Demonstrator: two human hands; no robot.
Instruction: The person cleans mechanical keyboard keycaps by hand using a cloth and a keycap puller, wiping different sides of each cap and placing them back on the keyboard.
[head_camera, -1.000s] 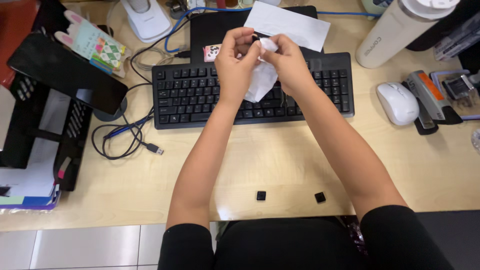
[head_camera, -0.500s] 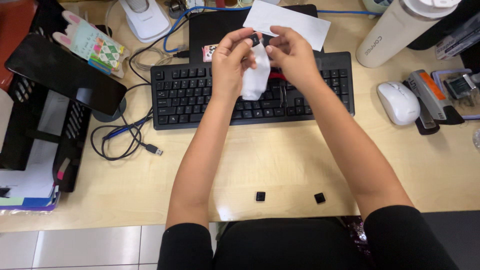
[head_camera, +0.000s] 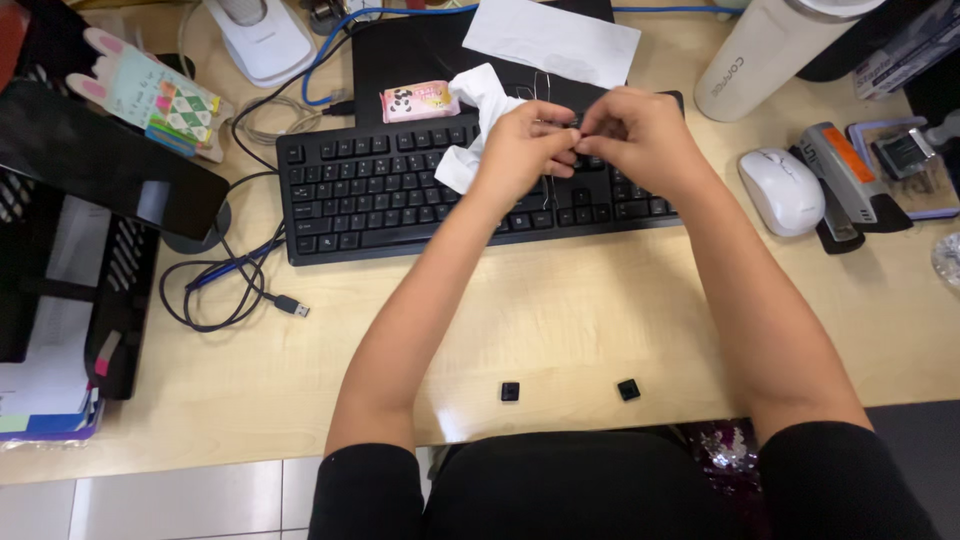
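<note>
While both forearms reached forward, the left hand (head_camera: 520, 140) and right hand (head_camera: 635, 135) met fingertip to fingertip above the keyboard (head_camera: 400, 190), fingers pinched shut on something too small to identify. White tissue (head_camera: 478, 110) lay on the keyboard's top edge, beside the left hand. Two black keycaps (head_camera: 510, 391) sat on the wooden table (head_camera: 560, 320) near its front edge.

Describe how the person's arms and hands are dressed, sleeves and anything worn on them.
Both arms are bare from the upper arm down. Short black sleeves end above the elbows, on the left arm and the right arm. The left hand and right hand are ungloved. No watch, bracelet or ring can be seen on either wrist or hand, though the fingers partly hide each other.
</note>
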